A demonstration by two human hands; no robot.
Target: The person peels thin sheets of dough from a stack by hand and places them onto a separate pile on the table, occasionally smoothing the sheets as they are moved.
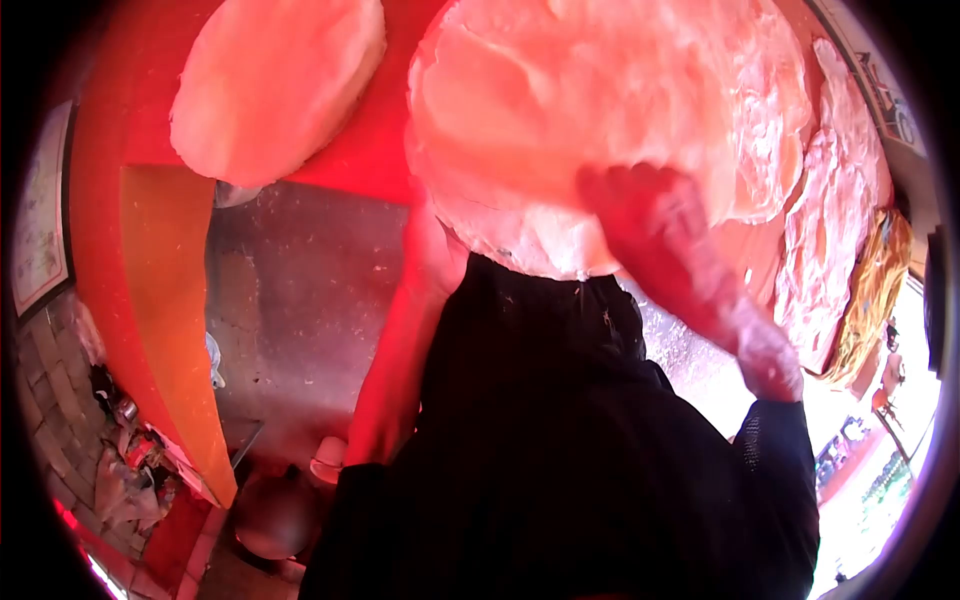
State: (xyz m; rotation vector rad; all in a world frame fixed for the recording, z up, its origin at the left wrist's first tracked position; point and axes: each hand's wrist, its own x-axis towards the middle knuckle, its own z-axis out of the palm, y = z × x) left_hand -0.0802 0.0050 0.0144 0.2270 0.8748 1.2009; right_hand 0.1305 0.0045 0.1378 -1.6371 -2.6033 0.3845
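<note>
A large round, pale sheet (560, 110) that looks like thin dough or a stack of flatbreads lies in front of me, tinted red by the light. My left hand (435, 250) is at its lower left edge, touching the rim; the fingers are mostly hidden there. Over the sheet's lower right part is my right hand (650, 205), its fingers curled in and the forearm dusted white. Whether anything is inside that closed hand cannot be made out. At the upper left rests a second, smaller round piece (280, 90) with a thick edge.
The red table (370, 150) carries both rounds. Wrinkled pale sheets (835, 190) and a yellowish crumpled wrap (875, 300) are along its right side. An orange panel (165, 300) hangs at left. Below are a round reddish vessel (272, 520) and cluttered bags (130, 485).
</note>
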